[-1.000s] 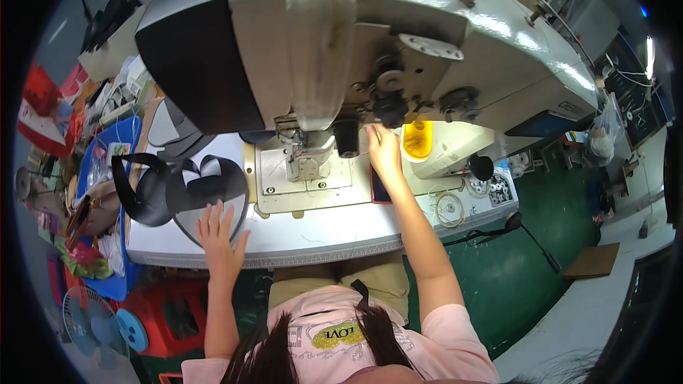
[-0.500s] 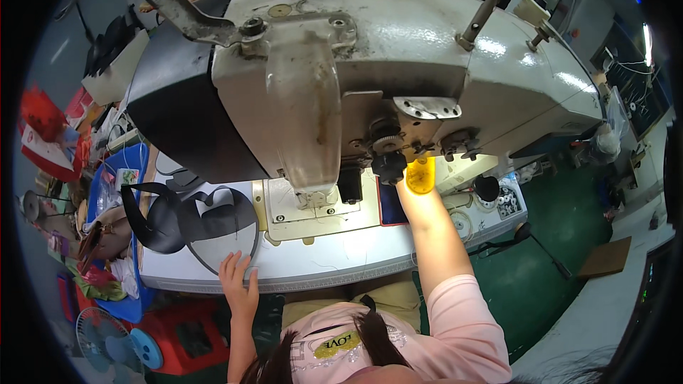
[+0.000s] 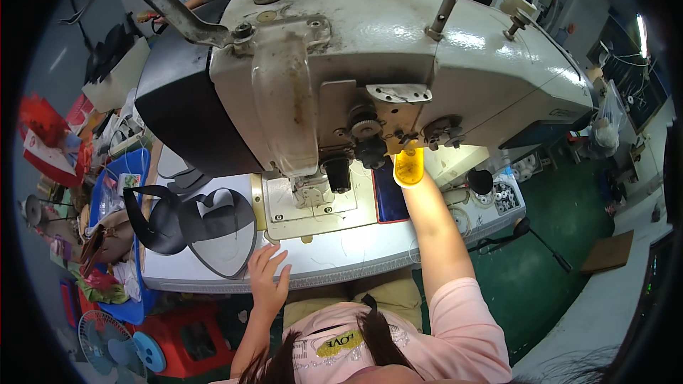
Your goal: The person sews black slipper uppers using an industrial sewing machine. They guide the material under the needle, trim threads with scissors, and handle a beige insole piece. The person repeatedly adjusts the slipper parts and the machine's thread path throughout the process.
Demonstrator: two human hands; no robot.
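Grey-and-black panel [image 3: 219, 247] lies on white table [image 3: 341, 254], left of sewing-machine plate [image 3: 334, 222]; I judge no stitching under way, finished share unclear; left hand [image 3: 267, 283] just beside panel, fingers spread, seemingly empty; right hand hidden behind machine head [image 3: 356, 35], fingers I cannot tell.

Bright glow under sewing machine [image 3: 384, 50] — glare atop — frame edges black, bent.
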